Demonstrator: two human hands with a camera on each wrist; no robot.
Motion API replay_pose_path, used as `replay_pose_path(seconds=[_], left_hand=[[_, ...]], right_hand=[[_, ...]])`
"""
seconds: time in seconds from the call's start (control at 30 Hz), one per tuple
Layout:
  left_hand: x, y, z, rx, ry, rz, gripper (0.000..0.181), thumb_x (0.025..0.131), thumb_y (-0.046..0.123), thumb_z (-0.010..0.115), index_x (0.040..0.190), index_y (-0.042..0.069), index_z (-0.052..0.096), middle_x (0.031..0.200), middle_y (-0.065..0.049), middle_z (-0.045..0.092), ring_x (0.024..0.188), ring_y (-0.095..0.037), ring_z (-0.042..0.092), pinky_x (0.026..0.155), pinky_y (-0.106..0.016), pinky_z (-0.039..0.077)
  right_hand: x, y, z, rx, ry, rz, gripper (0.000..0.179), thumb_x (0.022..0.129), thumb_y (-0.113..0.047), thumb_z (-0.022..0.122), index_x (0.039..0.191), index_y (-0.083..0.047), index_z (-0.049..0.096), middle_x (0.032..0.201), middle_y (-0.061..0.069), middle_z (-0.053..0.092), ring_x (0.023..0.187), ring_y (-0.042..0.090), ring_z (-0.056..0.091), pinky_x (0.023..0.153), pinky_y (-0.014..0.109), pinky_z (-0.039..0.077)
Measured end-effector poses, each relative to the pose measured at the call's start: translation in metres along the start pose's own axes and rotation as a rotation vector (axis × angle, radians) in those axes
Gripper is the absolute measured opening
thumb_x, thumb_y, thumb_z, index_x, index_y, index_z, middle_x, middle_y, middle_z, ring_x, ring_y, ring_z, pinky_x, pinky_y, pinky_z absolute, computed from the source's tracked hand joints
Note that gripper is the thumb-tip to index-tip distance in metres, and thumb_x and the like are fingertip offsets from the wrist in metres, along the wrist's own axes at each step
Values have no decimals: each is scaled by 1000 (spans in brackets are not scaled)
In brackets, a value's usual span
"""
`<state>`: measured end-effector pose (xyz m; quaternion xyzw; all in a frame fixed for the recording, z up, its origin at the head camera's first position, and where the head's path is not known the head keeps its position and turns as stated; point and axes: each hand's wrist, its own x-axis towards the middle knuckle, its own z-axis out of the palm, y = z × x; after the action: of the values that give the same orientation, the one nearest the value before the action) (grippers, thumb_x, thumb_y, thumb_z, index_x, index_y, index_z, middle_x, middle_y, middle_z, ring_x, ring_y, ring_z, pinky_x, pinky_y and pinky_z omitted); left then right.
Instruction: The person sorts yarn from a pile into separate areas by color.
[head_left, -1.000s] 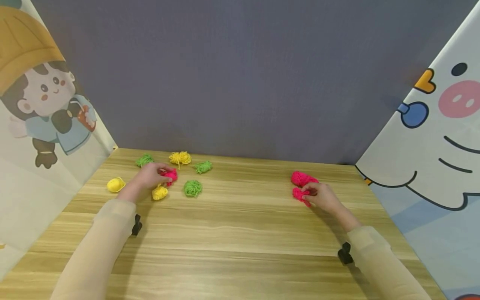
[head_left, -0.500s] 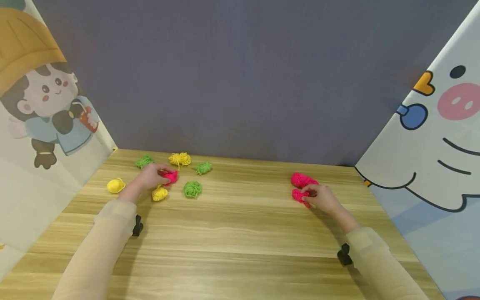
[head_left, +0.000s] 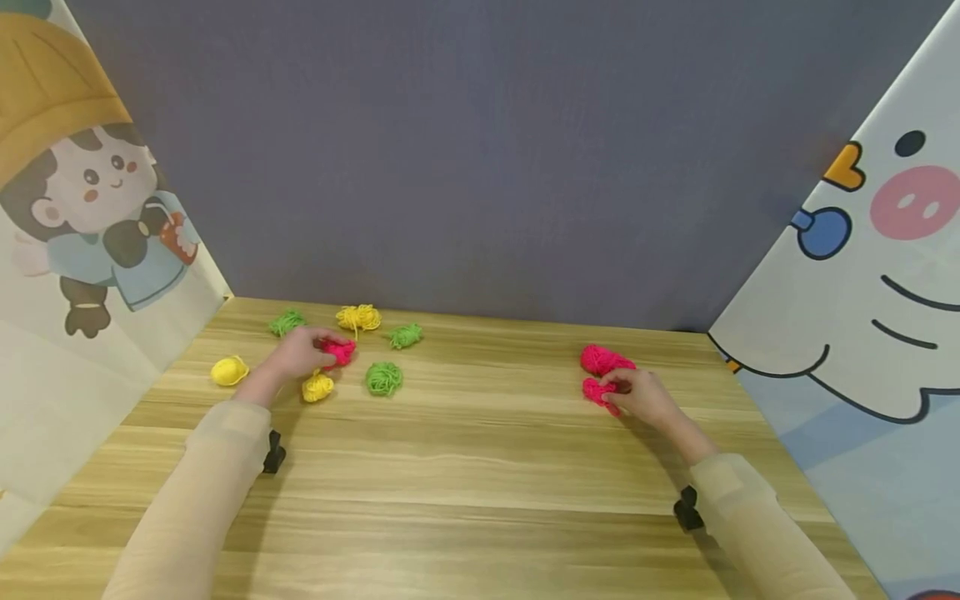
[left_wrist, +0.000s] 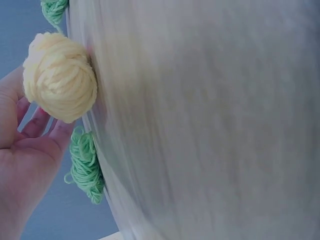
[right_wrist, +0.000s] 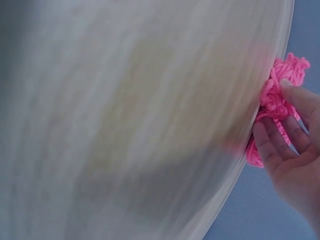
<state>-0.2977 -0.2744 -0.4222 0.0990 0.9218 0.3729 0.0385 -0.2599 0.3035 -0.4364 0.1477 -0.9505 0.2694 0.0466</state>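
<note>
Left wrist view: a round yellow yarn ball (left_wrist: 60,77) masks nearly all of the left hand's load. Head view supplies it: a crumpled pink yarn bundle (head_left: 342,353), pinched by the left hand (head_left: 300,352), toward ten o'clock on the wood-grain surface (head_left: 450,483). Right wrist view resolves thumb and fingers of the right hand (right_wrist: 298,172) gripping a knobbly pink yarn clump (right_wrist: 272,97), toward two o'clock. An oblong pink yarn skein (head_left: 604,359) lies beyond that clump at twelve (contact between them cannot be told).

Far edge meets a grey-blue panel (head_left: 465,167) at twelve. Wide wood grain separates the hands and runs toward six. Clump: looped, uneven outline; bundle: compact, partly hidden by fingers.
</note>
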Motion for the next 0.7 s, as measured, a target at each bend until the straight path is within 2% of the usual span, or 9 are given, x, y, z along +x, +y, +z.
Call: replay_pose_path(seconds=[0.17, 0.27, 0.5, 0.7], left_hand=[[-3, 3, -2, 41, 32, 25, 35, 81, 4, 65, 116, 1, 64, 104, -23, 62, 84, -25, 55, 64, -26, 48], [-4, 6, -3, 67, 45, 16, 33, 82, 6, 65, 116, 2, 65, 104, -21, 62, 84, -25, 54, 64, -26, 46], [-5, 12, -6, 45, 31, -4, 36, 82, 7, 64, 118, 2, 64, 107, -23, 62, 87, -27, 56, 64, -26, 49], [-6, 18, -7, 35, 54, 6, 35, 83, 10, 64, 117, 3, 64, 110, -24, 61, 91, -30, 57, 63, -26, 50]], right_hand=[[0, 1, 0, 2, -6, -1, 15, 78, -8, 75, 92, -7, 70, 92, 12, 69, 80, 23, 66, 68, 35, 57], [1, 1, 0, -3, -15, -5, 15, 79, -9, 75, 93, -5, 70, 91, 12, 68, 81, 24, 66, 69, 37, 57], [2, 1, -1, -11, -24, -5, 16, 79, -9, 75, 94, -4, 70, 92, 13, 69, 82, 25, 66, 70, 39, 57], [2, 2, -1, -11, -26, -7, 16, 79, -8, 75, 93, -4, 70, 91, 13, 69, 82, 26, 66, 70, 39, 57]])
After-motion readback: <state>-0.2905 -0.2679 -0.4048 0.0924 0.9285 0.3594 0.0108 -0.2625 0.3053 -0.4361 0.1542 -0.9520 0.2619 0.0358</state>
